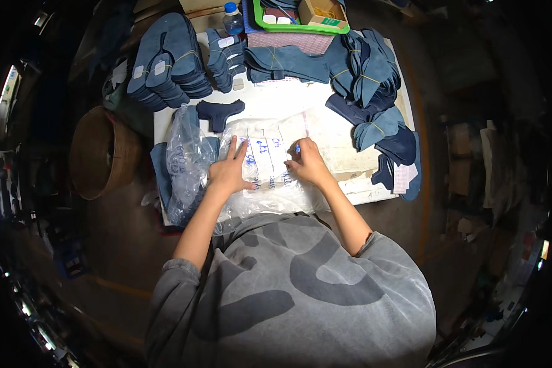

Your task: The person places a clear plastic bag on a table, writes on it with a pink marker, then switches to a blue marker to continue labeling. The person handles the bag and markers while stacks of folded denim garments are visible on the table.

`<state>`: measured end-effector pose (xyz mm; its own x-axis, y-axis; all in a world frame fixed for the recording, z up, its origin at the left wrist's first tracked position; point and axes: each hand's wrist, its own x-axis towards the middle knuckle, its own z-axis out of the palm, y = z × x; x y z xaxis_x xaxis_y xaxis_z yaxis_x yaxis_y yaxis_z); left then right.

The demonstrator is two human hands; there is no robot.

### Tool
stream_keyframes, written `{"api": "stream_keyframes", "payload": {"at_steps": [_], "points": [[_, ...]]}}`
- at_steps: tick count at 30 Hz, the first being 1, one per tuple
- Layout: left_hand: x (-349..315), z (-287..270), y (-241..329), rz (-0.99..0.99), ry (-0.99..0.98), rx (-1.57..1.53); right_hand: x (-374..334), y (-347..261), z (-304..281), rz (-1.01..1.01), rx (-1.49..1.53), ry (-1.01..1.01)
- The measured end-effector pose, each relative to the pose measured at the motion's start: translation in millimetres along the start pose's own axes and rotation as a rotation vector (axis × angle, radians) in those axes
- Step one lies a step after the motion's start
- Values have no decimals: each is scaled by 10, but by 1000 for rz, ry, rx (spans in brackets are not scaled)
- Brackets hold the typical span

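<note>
A clear plastic bag (pixel 270 199) with printed lines and blue handwriting lies flat on the white table (pixel 282 98) in front of me. My left hand (pixel 229 170) presses on its left part, fingers stretched and spread. Closed around a blue marker pen (pixel 297 148), my right hand (pixel 310 162) rests at the bag's right side, beside the written lines. The pen's tip is hidden by my fingers. Left of my left hand is a second, crumpled clear bag (pixel 184 165) over blue-grey pieces. Just beyond the bags sits a dark blue T-shaped cut piece (pixel 219 115).
Stacks of blue-grey cut pieces (pixel 168 58) stand at the far left, with more bundles (pixel 365 67) at the far right. A bottle (pixel 232 19) and a green tray (pixel 300 27) on a pink basket (pixel 288 43) are at the back. A round bin (pixel 101 153) stands left of the table.
</note>
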<state>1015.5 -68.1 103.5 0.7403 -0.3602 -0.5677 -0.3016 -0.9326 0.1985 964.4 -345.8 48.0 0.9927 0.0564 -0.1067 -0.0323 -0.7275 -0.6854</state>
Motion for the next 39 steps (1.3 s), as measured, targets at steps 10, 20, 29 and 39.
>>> {"api": "stream_keyframes", "payload": {"at_steps": [10,20,29,39], "points": [[16,-324,290,-6,603,-2060,-10,-1207,-227,-430,530,-24],[342,524,193,106,464,-167,1067,-256,-349,253,80,116],[307,641,114,38,113,-220,2116,-849,-695,-418,-295,357],[282,585,94,47,144,-339,3962,-1734,-881,-622,-627,466]]}}
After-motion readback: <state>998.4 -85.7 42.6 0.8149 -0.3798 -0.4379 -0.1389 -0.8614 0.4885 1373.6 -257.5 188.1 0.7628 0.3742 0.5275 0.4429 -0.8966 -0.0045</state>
